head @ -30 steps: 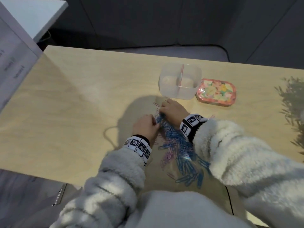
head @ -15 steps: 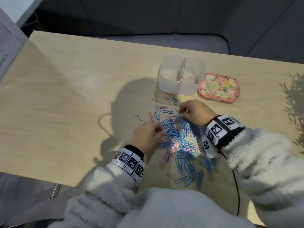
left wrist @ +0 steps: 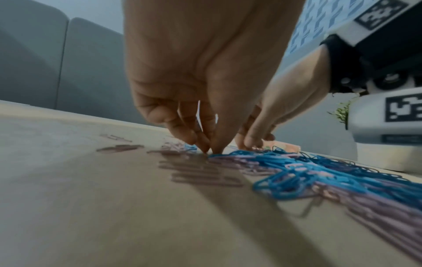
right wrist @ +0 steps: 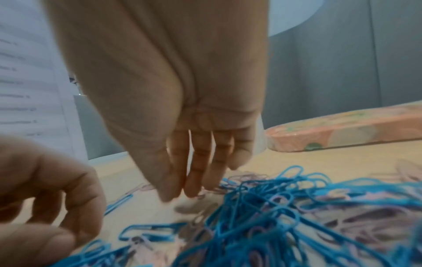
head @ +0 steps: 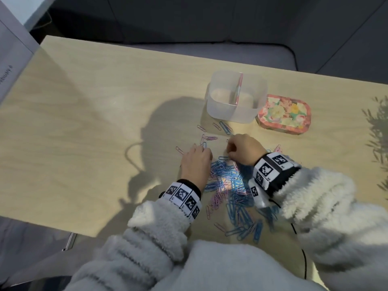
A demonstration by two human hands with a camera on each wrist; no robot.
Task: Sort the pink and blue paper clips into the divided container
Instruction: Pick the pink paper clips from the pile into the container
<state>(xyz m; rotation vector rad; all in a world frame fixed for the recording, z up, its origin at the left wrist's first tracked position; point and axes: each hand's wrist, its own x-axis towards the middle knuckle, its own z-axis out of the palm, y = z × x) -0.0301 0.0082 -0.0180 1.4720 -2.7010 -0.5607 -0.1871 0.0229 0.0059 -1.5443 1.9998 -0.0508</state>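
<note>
A heap of blue and pink paper clips (head: pixel 231 192) is lying on the wooden table (head: pixel 105 122), between the person's two wrists and spreading back toward the table's near edge. A few loose clips (head: pixel 210 138) are lying apart from the heap, on the far side, toward the container.

The left hand (head: pixel 196 163) is reaching down at the heap's left far corner. In the left wrist view its fingertips (left wrist: pixel 217 148) are drawn together into a point and are touching the table right at the edge of the heap, where a blue clip ends; whether a clip is actually pinched between them cannot be told.

The right hand (head: pixel 243 150) is working at the far end of the heap, knuckles up. In the right wrist view its fingers (right wrist: pixel 194 180) are hanging down, slightly bent and close together, their tips blurred just above the clips (right wrist: pixel 285 207); whether they are holding one cannot be told.

The clear divided container (head: pixel 236 97) is standing beyond both hands, well clear of the fingers, its pink divider (head: pixel 238 89) running down the middle. A flowered tin (head: pixel 284 114) is sitting just to its right.
</note>
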